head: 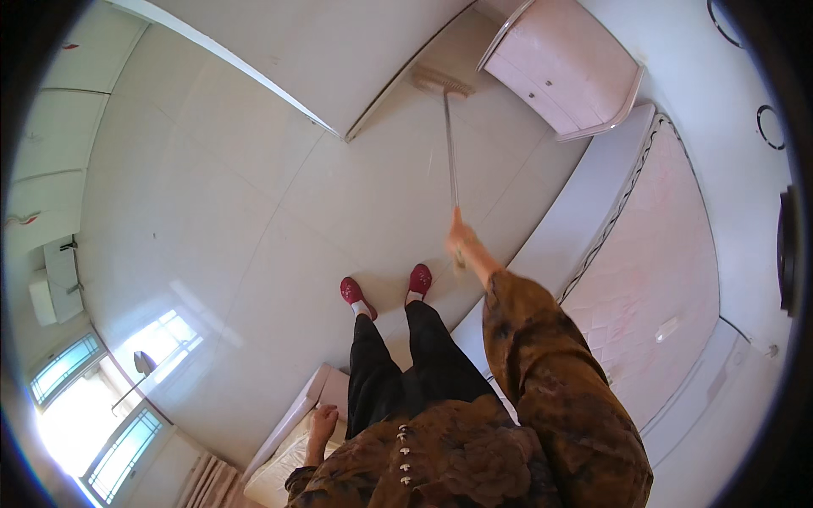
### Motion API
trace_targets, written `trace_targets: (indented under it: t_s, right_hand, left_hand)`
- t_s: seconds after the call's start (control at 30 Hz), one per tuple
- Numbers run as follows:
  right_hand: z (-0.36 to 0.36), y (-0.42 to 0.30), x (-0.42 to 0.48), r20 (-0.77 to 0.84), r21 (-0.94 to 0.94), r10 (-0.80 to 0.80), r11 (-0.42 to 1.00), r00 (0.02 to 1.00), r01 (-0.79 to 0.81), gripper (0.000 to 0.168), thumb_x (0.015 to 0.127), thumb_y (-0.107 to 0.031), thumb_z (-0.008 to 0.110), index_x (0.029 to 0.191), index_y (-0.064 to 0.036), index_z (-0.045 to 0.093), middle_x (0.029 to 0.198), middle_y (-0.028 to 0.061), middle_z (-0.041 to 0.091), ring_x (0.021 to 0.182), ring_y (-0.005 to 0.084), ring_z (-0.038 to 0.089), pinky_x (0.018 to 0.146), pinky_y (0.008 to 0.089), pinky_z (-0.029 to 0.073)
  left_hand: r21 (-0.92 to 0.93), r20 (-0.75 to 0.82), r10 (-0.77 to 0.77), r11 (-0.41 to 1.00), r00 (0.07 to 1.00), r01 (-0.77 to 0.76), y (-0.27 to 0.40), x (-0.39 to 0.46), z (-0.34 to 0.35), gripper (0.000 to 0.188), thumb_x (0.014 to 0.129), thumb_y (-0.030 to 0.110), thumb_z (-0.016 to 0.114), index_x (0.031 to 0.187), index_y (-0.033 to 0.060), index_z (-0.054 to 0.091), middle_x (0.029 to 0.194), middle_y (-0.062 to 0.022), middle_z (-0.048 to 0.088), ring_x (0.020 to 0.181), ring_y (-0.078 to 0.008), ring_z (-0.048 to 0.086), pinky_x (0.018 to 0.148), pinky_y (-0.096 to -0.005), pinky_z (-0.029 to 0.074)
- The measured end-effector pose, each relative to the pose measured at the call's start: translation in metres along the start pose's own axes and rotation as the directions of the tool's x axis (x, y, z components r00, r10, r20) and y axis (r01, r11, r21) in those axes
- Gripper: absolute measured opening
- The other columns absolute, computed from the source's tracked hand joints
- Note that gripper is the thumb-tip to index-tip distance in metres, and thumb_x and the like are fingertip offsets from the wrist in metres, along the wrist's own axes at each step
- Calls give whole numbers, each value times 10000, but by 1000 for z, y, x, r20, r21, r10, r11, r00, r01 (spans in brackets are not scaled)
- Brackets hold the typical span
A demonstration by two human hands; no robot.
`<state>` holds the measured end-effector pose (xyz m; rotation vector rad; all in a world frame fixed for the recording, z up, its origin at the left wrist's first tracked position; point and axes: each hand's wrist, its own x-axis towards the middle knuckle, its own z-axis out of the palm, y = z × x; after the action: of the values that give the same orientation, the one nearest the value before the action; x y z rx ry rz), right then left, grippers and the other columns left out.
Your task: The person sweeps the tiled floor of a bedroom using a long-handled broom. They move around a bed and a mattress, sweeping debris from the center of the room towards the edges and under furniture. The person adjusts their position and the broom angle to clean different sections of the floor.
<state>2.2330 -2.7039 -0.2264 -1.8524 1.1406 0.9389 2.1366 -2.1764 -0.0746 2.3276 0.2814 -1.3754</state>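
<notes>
My right hand [463, 240] grips the handle end of a long-handled broom [450, 146] and reaches out ahead of me. The broom head [443, 82] rests against the pale tiled floor [267, 184], between a white wall corner and a pink cabinet; it looks blurred. My left hand [325, 420] hangs low at my side, fingers curled, with nothing seen in it. Close by it is a pale padded piece of furniture [289, 422]. Red slippers [357, 293] are on my feet, standing on the tiles.
The pink cabinet [565, 70] stands at the upper right. A bed with a pink-white mattress [660, 254] runs along my right. The white wall [305, 57] has a sharp corner ahead. A long-handled dustpan [144, 363] is near the bright doorway [82, 419].
</notes>
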Motion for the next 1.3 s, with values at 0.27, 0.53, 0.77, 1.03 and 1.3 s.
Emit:
trace_targets:
  t_s: [0.27, 0.53, 0.77, 1.03, 1.3]
  right_hand:
    - [94, 116, -124, 120, -167, -267, 944, 956, 285, 798, 692, -90, 476, 1335, -123, 5, 678, 253, 560, 626, 371, 570, 591, 413, 462]
    - [64, 154, -201, -94, 98, -364, 923, 927, 372, 627, 678, -151, 511, 1275, -181, 319, 856, 240, 567, 781, 388, 553, 691, 442, 447]
    - [24, 162, -216, -126, 455, -48, 885, 991, 101, 711, 697, -128, 584, 1312, -102, 229, 669, 140, 552, 423, 204, 512, 407, 334, 450]
    - [10, 100, -152, -33, 608, 84, 793, 996, -47, 405, 698, -30, 487, 1069, -44, 323, 603, 85, 453, 412, 189, 479, 332, 330, 414]
    - [159, -6, -142, -126, 393, 66, 920, 990, -11, 368, 667, 27, 456, 999, -19, 303, 770, 182, 466, 452, 253, 516, 361, 380, 444]
  left_hand:
    - [3, -3, 170, 985, 985, -170, 8, 46, 11, 246, 764, 174, 526, 936, 11, 595, 835, -168, 620, 801, -248, 605, 709, -321, 471]
    - [-8, -60, 162, 987, 985, -163, -17, 51, 1, 258, 753, 188, 514, 934, 25, 597, 857, -159, 621, 828, -273, 597, 734, -335, 465]
    - [31, -28, 142, 990, 989, -141, -17, 33, -7, 253, 749, 180, 511, 924, 17, 593, 849, -167, 617, 821, -269, 599, 727, -337, 467]
    - [-43, 22, 177, 983, 984, -176, -74, 68, -28, 246, 762, 182, 511, 923, 13, 589, 847, -169, 615, 808, -274, 600, 715, -337, 466]
    - [-49, -42, 202, 978, 978, -204, -134, 97, -123, 229, 738, 155, 528, 914, 26, 597, 813, -156, 619, 785, -240, 600, 707, -320, 464]
